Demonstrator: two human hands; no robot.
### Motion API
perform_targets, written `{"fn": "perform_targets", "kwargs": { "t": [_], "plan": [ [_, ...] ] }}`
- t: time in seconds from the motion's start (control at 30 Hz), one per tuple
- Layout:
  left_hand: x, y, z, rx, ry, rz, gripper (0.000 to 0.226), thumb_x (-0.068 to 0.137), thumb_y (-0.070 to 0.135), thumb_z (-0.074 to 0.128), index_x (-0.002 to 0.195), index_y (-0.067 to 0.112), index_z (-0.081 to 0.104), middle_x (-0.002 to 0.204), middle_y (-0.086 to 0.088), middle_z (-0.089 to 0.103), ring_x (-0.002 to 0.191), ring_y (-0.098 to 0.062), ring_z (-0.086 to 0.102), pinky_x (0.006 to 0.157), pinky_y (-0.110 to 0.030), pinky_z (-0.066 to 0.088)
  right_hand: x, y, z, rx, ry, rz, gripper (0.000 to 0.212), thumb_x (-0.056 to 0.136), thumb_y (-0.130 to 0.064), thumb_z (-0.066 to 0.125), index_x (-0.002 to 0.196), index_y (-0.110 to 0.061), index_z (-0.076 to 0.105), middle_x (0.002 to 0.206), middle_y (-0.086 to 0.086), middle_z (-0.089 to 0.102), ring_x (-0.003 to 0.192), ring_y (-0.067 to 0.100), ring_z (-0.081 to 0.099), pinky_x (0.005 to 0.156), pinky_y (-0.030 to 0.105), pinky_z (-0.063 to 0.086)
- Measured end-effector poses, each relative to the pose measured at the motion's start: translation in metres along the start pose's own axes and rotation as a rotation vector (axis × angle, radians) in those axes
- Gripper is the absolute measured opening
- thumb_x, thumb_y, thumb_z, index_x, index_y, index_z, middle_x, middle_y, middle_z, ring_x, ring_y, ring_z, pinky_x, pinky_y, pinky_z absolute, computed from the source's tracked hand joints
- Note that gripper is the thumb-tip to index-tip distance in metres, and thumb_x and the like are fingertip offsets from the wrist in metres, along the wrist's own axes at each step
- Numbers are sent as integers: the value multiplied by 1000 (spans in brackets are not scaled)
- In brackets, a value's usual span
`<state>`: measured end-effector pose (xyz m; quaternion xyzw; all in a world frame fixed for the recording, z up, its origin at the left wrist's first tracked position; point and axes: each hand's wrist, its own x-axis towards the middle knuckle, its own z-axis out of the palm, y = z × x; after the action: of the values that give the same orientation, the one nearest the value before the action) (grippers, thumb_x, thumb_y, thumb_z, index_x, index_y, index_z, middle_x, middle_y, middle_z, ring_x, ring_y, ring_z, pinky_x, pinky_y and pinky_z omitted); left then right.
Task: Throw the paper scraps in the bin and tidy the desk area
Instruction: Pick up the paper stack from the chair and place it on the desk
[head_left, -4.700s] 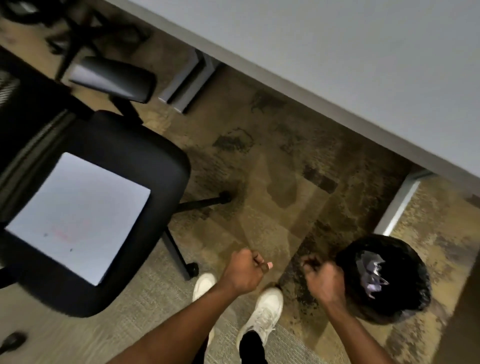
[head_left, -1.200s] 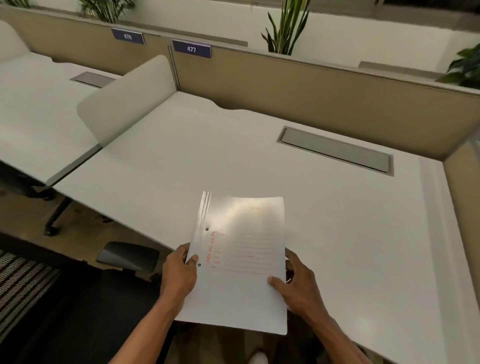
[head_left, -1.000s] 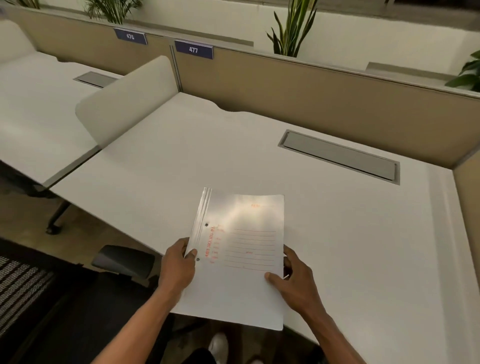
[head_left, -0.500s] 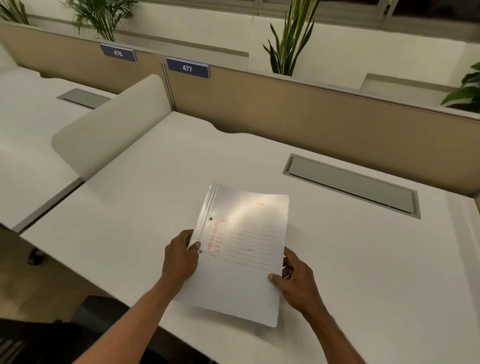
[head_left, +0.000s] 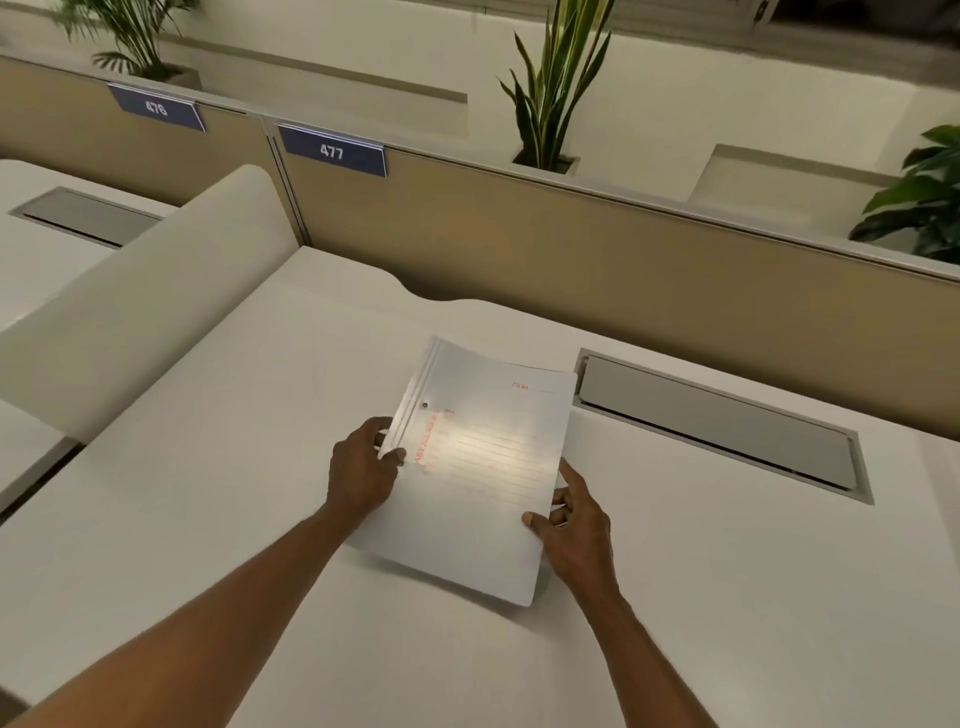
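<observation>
Between the left hand (head_left: 363, 467) and the right hand (head_left: 576, 525) sits a white folder (head_left: 483, 467): the left pinches its spine edge, thumb on top, and the right grasps the opposite long edge near the lower corner, thumb above, fingers beneath. Its long axis runs forward from both hands, the far end leaning slightly right toward a grey cable hatch (head_left: 717, 426) beyond the right hand. Underneath lies the white bench (head_left: 234, 441); the near corner looks slightly raised, so setting it flat seems next
</observation>
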<state>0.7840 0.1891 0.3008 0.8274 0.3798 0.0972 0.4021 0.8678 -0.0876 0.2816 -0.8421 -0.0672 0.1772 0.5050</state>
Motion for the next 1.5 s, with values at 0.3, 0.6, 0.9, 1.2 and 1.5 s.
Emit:
{"fn": "perform_targets", "kwargs": {
  "t": [0.3, 0.6, 0.9, 1.2, 1.5],
  "plan": [
    [121, 26, 29, 82, -27, 57, 48, 88, 18, 78, 135, 19, 67, 123, -8, 75, 111, -31, 71, 99, -43, 56, 107, -19, 18, -25, 56, 20, 92, 75, -7, 88, 153, -31, 45, 99, -5, 68, 82, 10, 67, 78, 22, 53],
    [179, 42, 56, 230, -65, 102, 49, 96, 24, 74, 142, 13, 62, 134, -10, 68, 119, -34, 67, 105, -51, 55, 168, -19, 28, -146, 94, 24, 89, 78, -9, 88, 154, -20, 43, 116, 1, 72, 99, 20, 71, 92, 32, 57],
    [193, 50, 70, 321, -40, 75, 47, 96, 24, 72, 141, 14, 62, 132, -10, 64, 120, -35, 64, 99, -49, 56, 183, -20, 37, -403, 100, -7, 76, 85, -17, 83, 151, -9, 45, 138, 12, 48, 120, 30, 61, 106, 37, 51],
    [193, 43, 74, 408, -71, 177, 38, 96, 41, 72, 128, 19, 74, 138, -4, 63, 129, -27, 54, 95, -47, 53, 176, -7, 45, -664, 117, -210, 51, 95, -36, 70, 139, -14, 62, 149, 12, 43, 145, 29, 36, 108, 45, 51],
    [167, 20, 90, 644, -248, 328, 99, 87, 77, 59, 162, 18, 32, 176, -13, 16, 160, -37, 22, 121, -57, 37, 129, 18, 61, -783, -40, -387, 83, 90, -81, 35, 158, -33, 34, 173, 8, 7, 161, 25, 2, 129, 44, 17]
  ]
}}
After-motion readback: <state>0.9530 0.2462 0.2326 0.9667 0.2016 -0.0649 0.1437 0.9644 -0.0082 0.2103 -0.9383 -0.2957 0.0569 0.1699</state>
